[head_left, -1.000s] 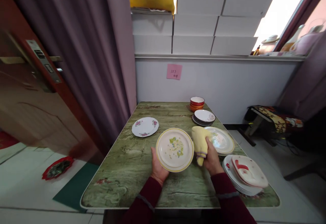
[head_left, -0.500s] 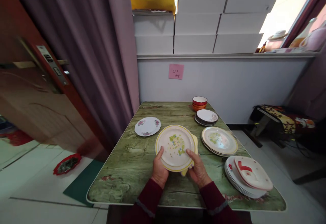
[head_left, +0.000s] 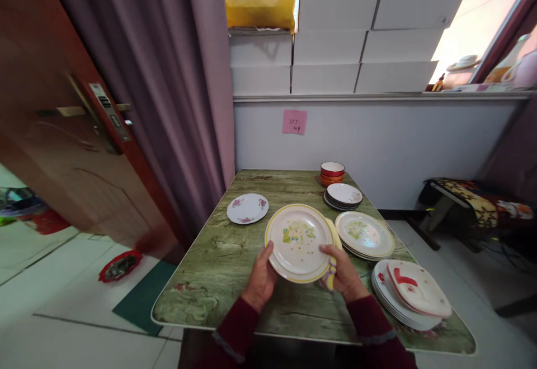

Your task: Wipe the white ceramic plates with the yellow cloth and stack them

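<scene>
Both hands are gripping the yellow-rimmed plate [head_left: 300,241] at lower centre: left hand [head_left: 260,277] bare, right hand [head_left: 344,273] closing over a yellow cloth [head_left: 332,257]. The cloth-side grip could be slipping, dropping the plate onto the table [head_left: 218,257]

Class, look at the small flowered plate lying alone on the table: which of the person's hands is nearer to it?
Left. The left hand grips the near-left rim of the yellow-rimmed plate, on the flowered plate's side. The right hand holds the opposite rim, farther away.
</scene>
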The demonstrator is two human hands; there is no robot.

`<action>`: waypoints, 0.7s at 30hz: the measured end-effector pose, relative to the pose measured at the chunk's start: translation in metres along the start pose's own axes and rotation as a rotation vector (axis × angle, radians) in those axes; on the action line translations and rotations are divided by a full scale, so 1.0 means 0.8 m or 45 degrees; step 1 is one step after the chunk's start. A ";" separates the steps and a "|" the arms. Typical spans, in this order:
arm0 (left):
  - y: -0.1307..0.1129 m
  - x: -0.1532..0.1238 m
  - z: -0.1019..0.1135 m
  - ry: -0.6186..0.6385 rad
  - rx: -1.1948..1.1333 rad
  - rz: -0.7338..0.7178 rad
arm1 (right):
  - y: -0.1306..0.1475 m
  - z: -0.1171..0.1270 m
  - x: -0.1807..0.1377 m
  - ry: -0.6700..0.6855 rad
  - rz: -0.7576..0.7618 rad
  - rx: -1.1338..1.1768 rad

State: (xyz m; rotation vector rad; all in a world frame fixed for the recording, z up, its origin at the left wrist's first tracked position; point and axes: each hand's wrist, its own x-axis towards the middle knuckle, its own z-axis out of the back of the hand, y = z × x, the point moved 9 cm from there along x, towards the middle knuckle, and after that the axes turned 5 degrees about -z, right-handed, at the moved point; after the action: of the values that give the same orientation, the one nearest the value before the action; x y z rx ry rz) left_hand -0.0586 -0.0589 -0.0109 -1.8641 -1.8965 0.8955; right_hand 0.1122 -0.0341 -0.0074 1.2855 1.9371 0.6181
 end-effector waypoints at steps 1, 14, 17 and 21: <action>-0.013 0.002 -0.003 0.045 0.065 0.024 | 0.005 -0.001 -0.002 0.050 -0.049 -0.060; -0.035 0.027 -0.007 -0.042 0.211 0.140 | 0.021 -0.036 -0.009 0.138 -0.080 -0.104; -0.026 0.035 -0.004 -0.186 0.022 0.073 | 0.002 -0.038 -0.015 -0.054 0.159 0.056; 0.003 0.026 0.003 -0.388 -0.113 -0.129 | -0.035 -0.041 -0.028 -0.298 0.359 0.185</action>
State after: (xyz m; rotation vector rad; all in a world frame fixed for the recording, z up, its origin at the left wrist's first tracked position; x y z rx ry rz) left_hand -0.0601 -0.0389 -0.0178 -1.7416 -2.2207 1.1320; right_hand 0.0760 -0.0657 -0.0006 1.6624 1.6478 0.4443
